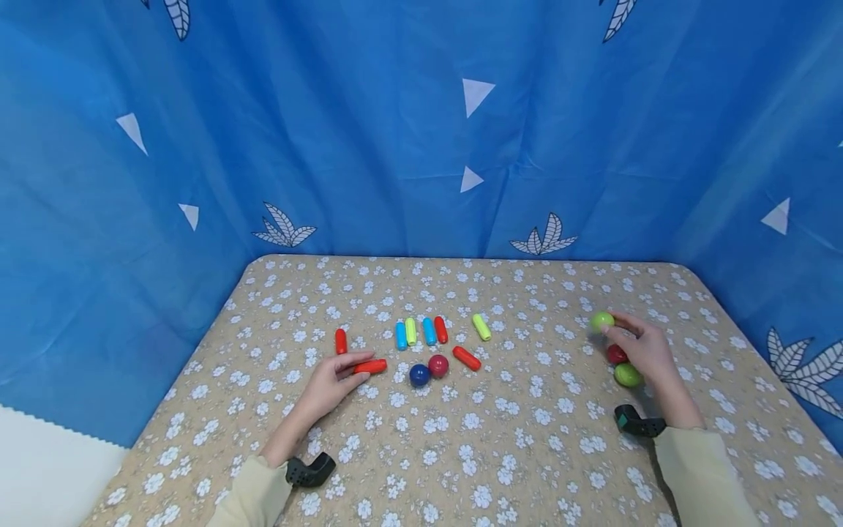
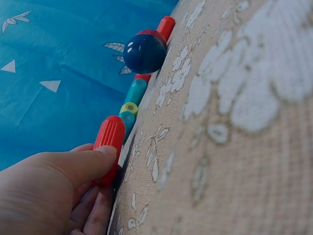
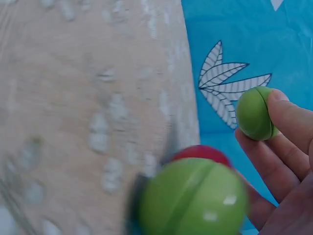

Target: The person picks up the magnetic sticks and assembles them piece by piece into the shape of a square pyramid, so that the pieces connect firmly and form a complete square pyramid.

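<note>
My left hand pinches a red ridged cylinder between thumb and fingers, low over the flowered tablecloth. Seen from the left wrist, the thumb lies across the grooved side of this cylinder. Another red cylinder lies just beyond those fingers. At the right side, my right hand holds a small green ball by thumb and fingertips; a seam shows round the ball in the right wrist view. Beneath that hand lie a dark red ball and a second green ball.
Mid-table, a blue cylinder, a yellow-green one, another blue one and a red one form a row. Nearer lie a blue ball and a red ball. Loose cylinders, yellow-green and red, lie rightward. Blue curtain encloses the table.
</note>
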`<state>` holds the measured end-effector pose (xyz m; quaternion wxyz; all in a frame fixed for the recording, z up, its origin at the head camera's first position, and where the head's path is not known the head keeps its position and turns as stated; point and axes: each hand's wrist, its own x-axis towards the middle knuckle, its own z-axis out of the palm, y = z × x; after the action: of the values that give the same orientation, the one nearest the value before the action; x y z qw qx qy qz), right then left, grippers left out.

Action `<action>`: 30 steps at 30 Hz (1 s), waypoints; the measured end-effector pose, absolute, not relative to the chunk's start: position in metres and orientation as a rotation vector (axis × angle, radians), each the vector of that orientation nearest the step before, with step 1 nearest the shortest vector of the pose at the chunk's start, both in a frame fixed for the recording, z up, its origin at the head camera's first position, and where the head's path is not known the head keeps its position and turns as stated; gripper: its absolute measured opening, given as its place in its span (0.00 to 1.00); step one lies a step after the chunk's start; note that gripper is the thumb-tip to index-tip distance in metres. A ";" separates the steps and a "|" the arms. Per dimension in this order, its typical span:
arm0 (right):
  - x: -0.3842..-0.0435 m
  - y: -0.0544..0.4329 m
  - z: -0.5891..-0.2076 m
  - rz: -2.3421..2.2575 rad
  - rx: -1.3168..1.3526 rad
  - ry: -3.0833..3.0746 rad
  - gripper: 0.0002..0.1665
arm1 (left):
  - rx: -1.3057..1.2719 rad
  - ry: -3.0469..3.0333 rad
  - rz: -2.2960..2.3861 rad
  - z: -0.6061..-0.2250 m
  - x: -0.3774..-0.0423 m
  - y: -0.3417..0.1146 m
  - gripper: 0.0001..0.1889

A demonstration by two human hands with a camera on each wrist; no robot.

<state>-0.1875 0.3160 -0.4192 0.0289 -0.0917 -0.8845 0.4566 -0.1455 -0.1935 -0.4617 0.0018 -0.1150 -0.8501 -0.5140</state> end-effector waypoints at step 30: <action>-0.145 0.247 -0.406 1.604 0.369 -2.549 0.25 | -0.393 -2.653 -1.625 -0.448 -0.141 -0.191 0.14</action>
<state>-0.1451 0.2468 -0.4060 0.0538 0.1214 -0.8388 0.5280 -0.1410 -0.1912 -0.4475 0.0028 -0.1254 -0.8460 -0.5182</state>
